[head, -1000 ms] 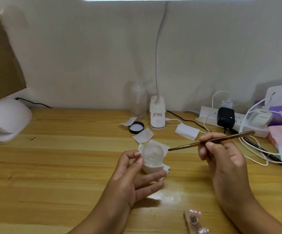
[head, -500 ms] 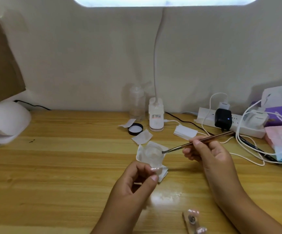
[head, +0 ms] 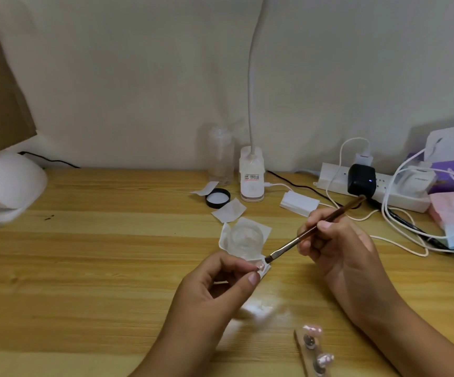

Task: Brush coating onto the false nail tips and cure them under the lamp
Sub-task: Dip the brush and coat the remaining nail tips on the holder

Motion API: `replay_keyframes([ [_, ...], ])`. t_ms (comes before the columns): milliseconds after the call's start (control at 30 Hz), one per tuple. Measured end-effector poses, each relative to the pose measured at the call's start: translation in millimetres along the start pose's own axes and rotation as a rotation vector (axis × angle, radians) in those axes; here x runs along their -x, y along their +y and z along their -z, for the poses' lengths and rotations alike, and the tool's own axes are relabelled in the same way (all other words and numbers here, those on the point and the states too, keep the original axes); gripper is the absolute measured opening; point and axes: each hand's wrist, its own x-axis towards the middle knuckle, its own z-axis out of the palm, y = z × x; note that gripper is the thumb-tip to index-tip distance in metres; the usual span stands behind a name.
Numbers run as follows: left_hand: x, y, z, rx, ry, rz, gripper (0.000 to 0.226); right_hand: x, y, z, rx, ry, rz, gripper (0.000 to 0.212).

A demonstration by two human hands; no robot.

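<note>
My left hand (head: pixel 220 289) pinches a small pale pink false nail tip (head: pixel 260 266) — my right hand (head: pixel 337 248) grips a slim brown-handled brush (head: pixel 313 231), bristles just beside it.

Wood-grain desk (head: pixel 84 268) w/ plain off-white wall (head: pixel 139 77) behind.

One head-worn camera looks forward and down across the wooden desk (head: pixel 84 268), close above it, facing the wall (head: pixel 139 77) behind.

Brown brush (head: pixel 313 229), black lid (head: pixel 218 197)
</note>
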Motion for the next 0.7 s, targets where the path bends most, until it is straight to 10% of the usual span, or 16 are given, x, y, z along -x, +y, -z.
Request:
replay_keyframes([
  [700,4.3,3.8,-0.6,-0.001,-0.044,-0.002,0.005,-2.0,0.5,2.5,0.050,0.083,0.062,0.031],
])
